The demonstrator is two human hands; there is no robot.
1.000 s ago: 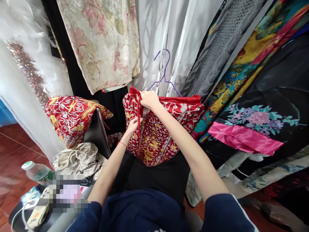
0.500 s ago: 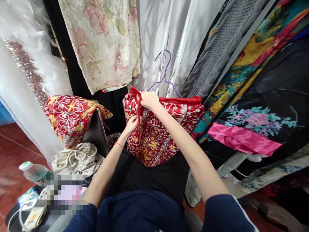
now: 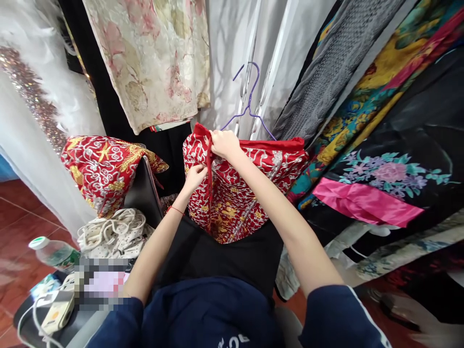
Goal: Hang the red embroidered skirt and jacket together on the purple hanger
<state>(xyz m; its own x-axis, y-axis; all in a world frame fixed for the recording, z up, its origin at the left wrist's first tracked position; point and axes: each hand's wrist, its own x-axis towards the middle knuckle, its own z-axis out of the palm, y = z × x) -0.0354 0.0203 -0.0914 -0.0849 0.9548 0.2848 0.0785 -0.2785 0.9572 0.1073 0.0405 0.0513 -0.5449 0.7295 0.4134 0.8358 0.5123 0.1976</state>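
A red garment (image 3: pixel 250 193) with silver and gold embroidery lies over my lap, its plain red band along the top edge. A purple hanger (image 3: pixel 248 104) sticks up behind that edge, its lower part hidden by the cloth. My right hand (image 3: pixel 225 144) is closed on the band near its left end, beside a narrow red strip (image 3: pixel 209 179) that hangs down the front. Lower down, my left hand (image 3: pixel 196 176) is closed with its fingertips pinching at the cloth by this strip; exactly what lies between them is too small to make out.
Another red embroidered cloth (image 3: pixel 105 169) drapes over a dark chair back (image 3: pixel 147 193) at left. Below it are a bundled dotted white cloth (image 3: pixel 116 234), a plastic bottle (image 3: pixel 54 253) and a cabled device (image 3: pixel 58 311). Hanging clothes crowd the right, including a black garment (image 3: pixel 435 125).
My left hand has shifted slightly up and left on the cloth, near the red strip. My right hand keeps its hold on the band. The view has tilted a little.
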